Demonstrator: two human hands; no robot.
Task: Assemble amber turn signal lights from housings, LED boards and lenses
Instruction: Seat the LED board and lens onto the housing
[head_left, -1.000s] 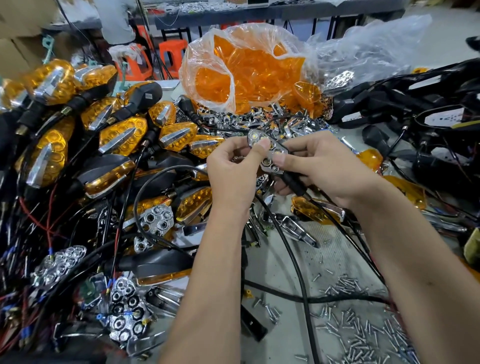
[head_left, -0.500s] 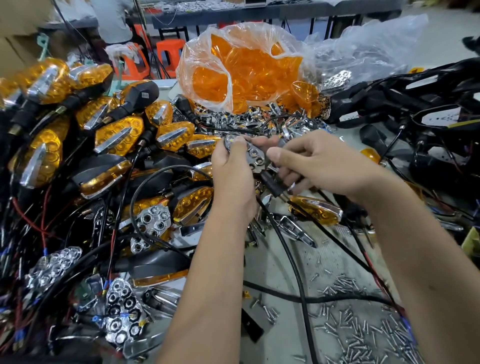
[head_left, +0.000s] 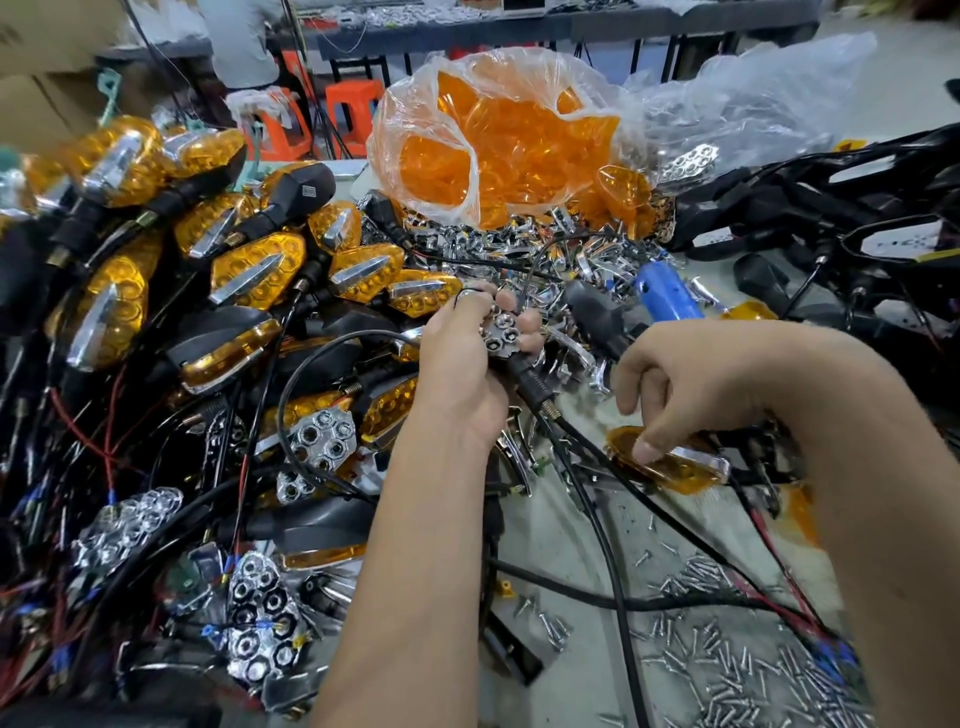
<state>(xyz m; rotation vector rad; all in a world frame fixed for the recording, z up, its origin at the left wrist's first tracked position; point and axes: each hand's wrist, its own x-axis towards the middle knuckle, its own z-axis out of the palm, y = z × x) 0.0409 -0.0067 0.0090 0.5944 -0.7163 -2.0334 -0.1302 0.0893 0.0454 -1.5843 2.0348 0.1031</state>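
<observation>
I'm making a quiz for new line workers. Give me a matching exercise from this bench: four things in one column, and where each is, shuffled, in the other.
Things:
1. reflector
2. amber lens
3. bag of lenses
4. loose screws

Places:
A. on the bench at near right
B. in the left hand
C. under the right hand, thumb on it
D. at the far middle of the bench

Pairs: 1-B, 2-C, 3-D, 4-A
</observation>
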